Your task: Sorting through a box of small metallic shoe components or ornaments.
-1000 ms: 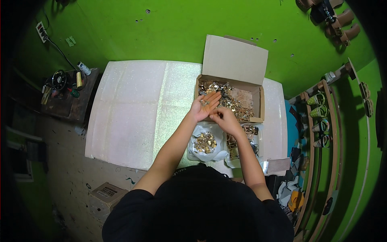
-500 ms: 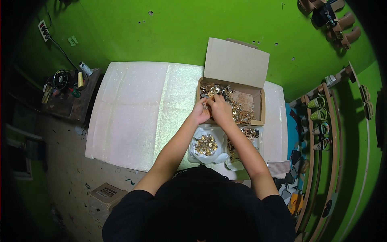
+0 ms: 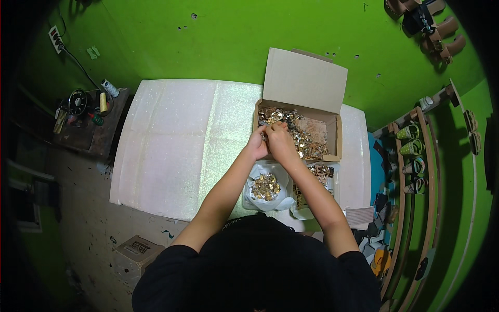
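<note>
My left hand (image 3: 258, 144) and my right hand (image 3: 280, 139) meet over the near left part of an open cardboard box (image 3: 336, 136). Fingers of both are curled together around something too small to make out. Inside the box lies a heap of gold and silver metal buckles (image 3: 311, 147), with bare cardboard showing at its right. Nearer me, a container lined with white plastic (image 3: 254, 204) holds a pile of small gold and silver metal pieces (image 3: 265, 187). To its right, partly behind my right forearm, another container (image 3: 336, 183) holds more metal fittings (image 3: 322, 171).
The box's raised lid (image 3: 305, 78) stands against the green wall. Shimmery white sheeting (image 3: 166, 140) covers the table. A wooden rack (image 3: 431, 208) with shoes (image 3: 409, 131) stands at right. At left is a small table with thread spools (image 3: 110, 87). A carton (image 3: 139, 249) sits on the floor.
Both hands have shifted very slightly left and stay together over the box. My right hand has turned a little, its fingers still bent. The box and containers have not moved.
</note>
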Demonstrator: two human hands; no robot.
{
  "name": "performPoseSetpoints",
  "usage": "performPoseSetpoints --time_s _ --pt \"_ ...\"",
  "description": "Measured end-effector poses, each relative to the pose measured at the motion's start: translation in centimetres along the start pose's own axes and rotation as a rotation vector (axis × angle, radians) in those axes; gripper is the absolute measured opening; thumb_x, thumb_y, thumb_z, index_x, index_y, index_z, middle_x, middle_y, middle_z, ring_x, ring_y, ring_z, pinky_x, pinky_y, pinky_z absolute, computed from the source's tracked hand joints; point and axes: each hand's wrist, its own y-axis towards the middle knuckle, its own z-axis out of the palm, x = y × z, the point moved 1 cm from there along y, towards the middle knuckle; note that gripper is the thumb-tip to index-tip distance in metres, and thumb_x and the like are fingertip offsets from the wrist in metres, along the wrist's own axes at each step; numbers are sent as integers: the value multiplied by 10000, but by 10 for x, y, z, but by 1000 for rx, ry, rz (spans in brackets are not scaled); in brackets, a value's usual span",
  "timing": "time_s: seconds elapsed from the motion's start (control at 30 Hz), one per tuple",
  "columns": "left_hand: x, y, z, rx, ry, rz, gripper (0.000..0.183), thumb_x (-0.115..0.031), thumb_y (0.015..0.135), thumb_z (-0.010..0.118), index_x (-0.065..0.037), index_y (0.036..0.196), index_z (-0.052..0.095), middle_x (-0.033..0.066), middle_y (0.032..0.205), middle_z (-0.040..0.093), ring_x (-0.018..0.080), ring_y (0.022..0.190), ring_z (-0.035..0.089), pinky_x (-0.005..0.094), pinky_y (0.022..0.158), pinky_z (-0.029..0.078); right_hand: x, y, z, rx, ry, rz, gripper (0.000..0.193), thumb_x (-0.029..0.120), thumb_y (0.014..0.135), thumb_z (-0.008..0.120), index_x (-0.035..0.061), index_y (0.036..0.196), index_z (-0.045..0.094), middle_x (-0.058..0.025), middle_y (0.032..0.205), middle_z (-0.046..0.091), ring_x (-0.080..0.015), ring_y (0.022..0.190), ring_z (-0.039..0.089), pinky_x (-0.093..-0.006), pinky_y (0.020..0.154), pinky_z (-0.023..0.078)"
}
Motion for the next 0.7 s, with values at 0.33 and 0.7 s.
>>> performPoseSetpoints --time_s 0.33,0.7 --pt "-3 -1 2 18 47 38 428 -230 882 212 27 1197 345 168 1252 380 262 1195 324 353 985 273 16 4 -6 57 81 14 170 -28 674 477 -64 826 543 -236 822 509 -370 713 555 -399 599 475" --pt "-3 2 -4 27 42 38 411 -215 874 236 24 1178 374 158 1229 411 254 1167 363 341 967 298 14 8 2 57 50 27 125 -6 692 467 -65 787 522 -231 783 530 -367 684 564 -407 566 472"
